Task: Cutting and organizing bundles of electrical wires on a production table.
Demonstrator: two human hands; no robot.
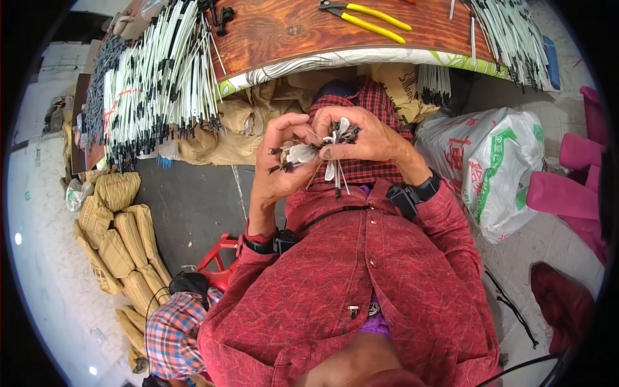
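Both hands meet in front of my chest, above my lap. My left hand (276, 169) is curled around a cluster of whitish plastic pieces (300, 153) with black tips. Close against it, my right hand (371, 137) pinches a small bunch of thin rods (338, 175) that have black ends and translucent white parts. Several rods point down below the fingers. How the two bunches meet is partly hidden by the fingers. Yellow-handled pliers (377, 22) lie on the wooden table (277, 39) beyond my hands.
Piles of white rods with black ends (161, 84) lie at the table's left and right. A white woven sack (493, 168) stands on my right near pink chair parts (567, 180). Left are brown paper packages (129, 238), a red stool (222, 261) and checked cloth (174, 338).
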